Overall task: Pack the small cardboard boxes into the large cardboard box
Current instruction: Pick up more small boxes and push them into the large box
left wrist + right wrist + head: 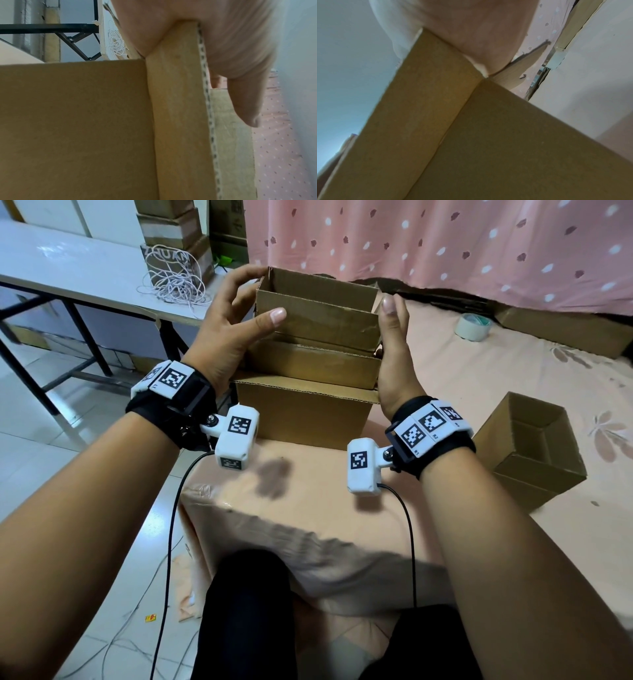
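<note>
A: How many brown cardboard boxes do you see in front of you?

B: You have three open ones before you. The small brown cardboard box (317, 318) is held up at 12 o'clock, its open top upward and its long axis from left to right. Under it stands the large brown cardboard box (305, 409) on the peach flowered cloth (308, 491). One more small open cardboard box (534, 446) stands alone at 3 o'clock, well apart.

A: And the two hands?

B: Your left hand (226, 326) grips the left end of the held box: thumb on the near wall, fingers curled over the far corner. Your right hand (394, 354) presses the right end with the palm, thumb upright; the other fingers are hidden behind the box, so I cannot tell if they curl.

A: Other things?

B: One roll of clear tape (472, 326) lies at 1 o'clock, and one bundle of white cord (174, 282) on the white table (68, 265) at 11 o'clock.
</note>
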{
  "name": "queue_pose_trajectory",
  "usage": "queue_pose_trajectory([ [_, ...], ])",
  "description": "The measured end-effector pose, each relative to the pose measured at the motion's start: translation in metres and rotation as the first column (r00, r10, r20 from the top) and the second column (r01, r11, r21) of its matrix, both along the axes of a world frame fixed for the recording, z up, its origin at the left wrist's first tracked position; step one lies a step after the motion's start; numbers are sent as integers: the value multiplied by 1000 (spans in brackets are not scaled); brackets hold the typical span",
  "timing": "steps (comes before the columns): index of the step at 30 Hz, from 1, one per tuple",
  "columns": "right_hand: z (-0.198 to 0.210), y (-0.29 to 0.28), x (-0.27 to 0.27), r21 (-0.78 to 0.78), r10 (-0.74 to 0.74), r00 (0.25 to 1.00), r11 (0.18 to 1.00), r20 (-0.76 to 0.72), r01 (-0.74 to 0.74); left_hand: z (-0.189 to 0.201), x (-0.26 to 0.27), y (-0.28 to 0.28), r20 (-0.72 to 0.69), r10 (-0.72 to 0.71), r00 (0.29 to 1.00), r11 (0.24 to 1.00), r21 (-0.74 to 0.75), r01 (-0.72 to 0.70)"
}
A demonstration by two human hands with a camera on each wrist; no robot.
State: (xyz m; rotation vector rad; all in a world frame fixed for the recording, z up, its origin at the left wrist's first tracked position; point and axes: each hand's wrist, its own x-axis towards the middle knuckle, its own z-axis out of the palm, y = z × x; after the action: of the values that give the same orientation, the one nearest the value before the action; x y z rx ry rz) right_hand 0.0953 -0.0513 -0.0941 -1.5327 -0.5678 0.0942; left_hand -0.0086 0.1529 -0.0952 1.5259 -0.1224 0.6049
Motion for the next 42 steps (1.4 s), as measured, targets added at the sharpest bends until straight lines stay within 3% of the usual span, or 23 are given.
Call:
queue_pose_trajectory([
  [42,-5,1,6,-40,-4,999,999,45,6,0,-2,-4,-37,109,993,994,28,-108],
])
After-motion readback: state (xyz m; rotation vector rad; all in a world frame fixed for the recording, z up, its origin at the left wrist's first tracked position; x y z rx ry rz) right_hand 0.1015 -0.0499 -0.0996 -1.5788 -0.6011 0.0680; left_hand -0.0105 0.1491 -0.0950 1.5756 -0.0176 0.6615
